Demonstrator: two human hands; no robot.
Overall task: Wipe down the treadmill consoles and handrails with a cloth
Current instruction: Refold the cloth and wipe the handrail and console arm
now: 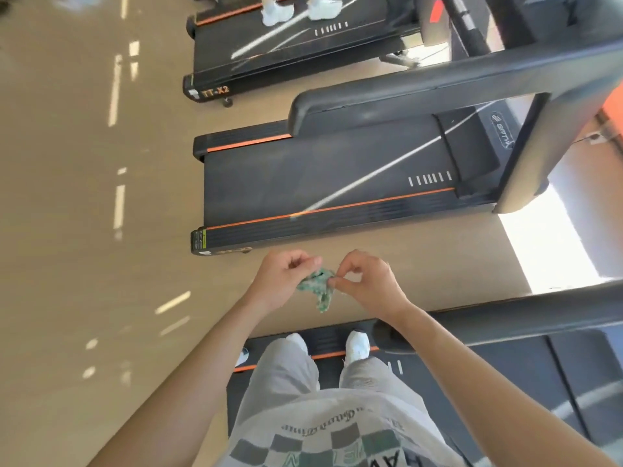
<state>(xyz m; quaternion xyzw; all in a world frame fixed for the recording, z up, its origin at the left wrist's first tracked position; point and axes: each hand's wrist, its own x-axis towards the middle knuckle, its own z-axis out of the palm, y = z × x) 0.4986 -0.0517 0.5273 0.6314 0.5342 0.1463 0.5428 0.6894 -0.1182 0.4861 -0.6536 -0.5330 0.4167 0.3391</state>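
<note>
A small green-and-white patterned cloth [318, 287] hangs crumpled between my two hands at chest height. My left hand [281, 278] pinches its left side with curled fingers. My right hand [365, 281] pinches its right edge between thumb and fingertips. I stand on the rear of a black treadmill deck [472, 372], whose dark handrail [505, 323] runs off to the right just past my right wrist. A second treadmill [320, 183] lies ahead, with a thick grey handrail [421, 92] above its belt. No console shows clearly.
A third treadmill [296, 45] at the top carries another person's white shoes [296, 10]. Tan floor [84, 230] stretches to the left of all the machines. A bright sunlit patch [553, 244] falls on the floor at the right.
</note>
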